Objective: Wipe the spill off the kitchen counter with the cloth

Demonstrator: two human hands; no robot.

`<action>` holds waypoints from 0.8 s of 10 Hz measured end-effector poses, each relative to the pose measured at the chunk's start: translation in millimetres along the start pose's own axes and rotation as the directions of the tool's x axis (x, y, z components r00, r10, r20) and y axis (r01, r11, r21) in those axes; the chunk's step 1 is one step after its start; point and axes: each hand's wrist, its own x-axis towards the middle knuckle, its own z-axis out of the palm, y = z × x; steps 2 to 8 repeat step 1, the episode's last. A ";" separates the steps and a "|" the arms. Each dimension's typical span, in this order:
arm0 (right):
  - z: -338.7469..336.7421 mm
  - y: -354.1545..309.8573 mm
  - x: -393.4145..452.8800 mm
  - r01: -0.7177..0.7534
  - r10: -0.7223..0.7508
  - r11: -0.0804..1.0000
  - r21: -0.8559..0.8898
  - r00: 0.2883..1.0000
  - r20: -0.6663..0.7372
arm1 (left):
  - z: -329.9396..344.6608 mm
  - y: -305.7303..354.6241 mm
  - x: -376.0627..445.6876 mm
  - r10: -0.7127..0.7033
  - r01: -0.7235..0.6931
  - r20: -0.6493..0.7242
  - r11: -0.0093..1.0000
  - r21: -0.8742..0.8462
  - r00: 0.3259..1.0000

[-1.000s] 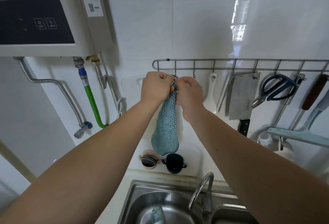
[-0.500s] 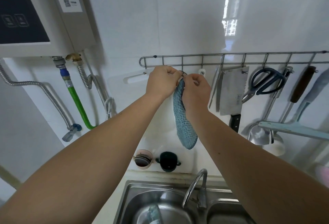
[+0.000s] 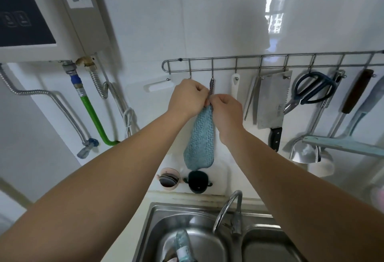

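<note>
Starting at the left, our left hand (image 3: 188, 97) is curled into a fist against the top of the cloth (image 3: 200, 137), its fingers pinching the gathered upper edge from the left side. The cloth itself is a blue knitted piece hanging flat against the white wall, its long axis running straight down from the pinch toward the two small cups on the ledge behind the sink (image 3: 207, 241). Above the pinch a dark narrow loop (image 3: 211, 87) rises to a hook on the wire rail (image 3: 270, 62), so the cloth lies below both hands while its tether lies above them. Our right hand (image 3: 227, 112) meets the left at the same spot, fingers curled and nipping the cloth's top edge from the right; the two hands touch or nearly touch there.

We judge the coming move turns on that vertical line: the loop must travel up and off the hook before the cloth can come away, so a lift rather than a downward pull. Neither hand looks clearly nearer the hook, though the left sits slightly higher. Whether the loop is seated over the hook or already half slipped we cannot tell, the hook tip being too small. The counter spill is out of view.
</note>
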 end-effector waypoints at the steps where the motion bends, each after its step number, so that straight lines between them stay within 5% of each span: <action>1: -14.9 14.7 -17.4 -0.014 0.015 0.996 -0.092 1.000 0.007 | -3.8 -3.7 -23.1 -0.028 0.028 0.005 1.000 0.005 1.000; 8: -14.9 14.7 -17.4 -0.014 0.015 0.996 -0.092 1.000 0.007 | -3.8 -3.7 -23.1 -0.028 0.028 0.005 1.000 0.005 1.000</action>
